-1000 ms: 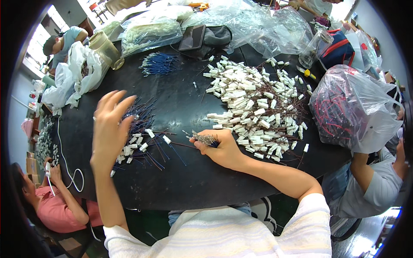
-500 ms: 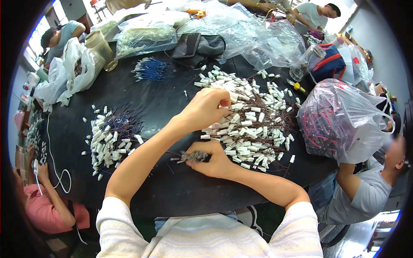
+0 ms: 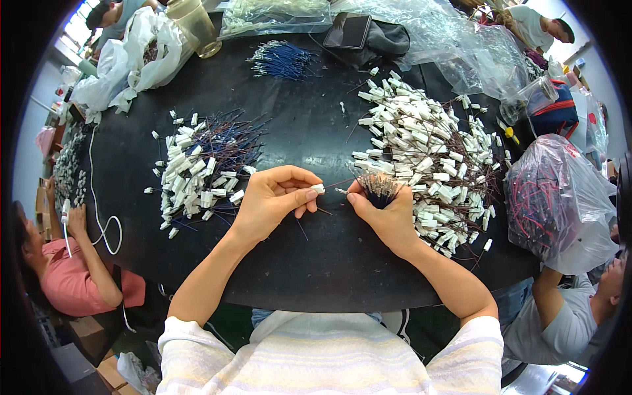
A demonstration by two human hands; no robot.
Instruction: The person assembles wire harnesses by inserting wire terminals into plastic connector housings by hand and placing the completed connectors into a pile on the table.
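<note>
Between thumb and fingertips, my left hand pinches a small white connector with a thin brown wire on it. Facing it across a small gap, my right hand is closed around a bundle of dark blue wires with bare metal terminals fanning out. One terminal juts from the right thumb and fingertip toward the connector. Right behind that hand spreads a large pile of white connectors with brown wires. To the left of my left hand lies a smaller pile of white connectors with blue and brown wires.
A loose blue wire bundle lies farther back on the black table. Along the back are clear plastic bags and a phone. A filled plastic bag stands at right. Co-workers sit on both sides.
My left hand has come back from the large connector pile, now holding a white connector. My right hand has turned its wire bundle upward, one terminal sticking out. The whole view has shifted.
</note>
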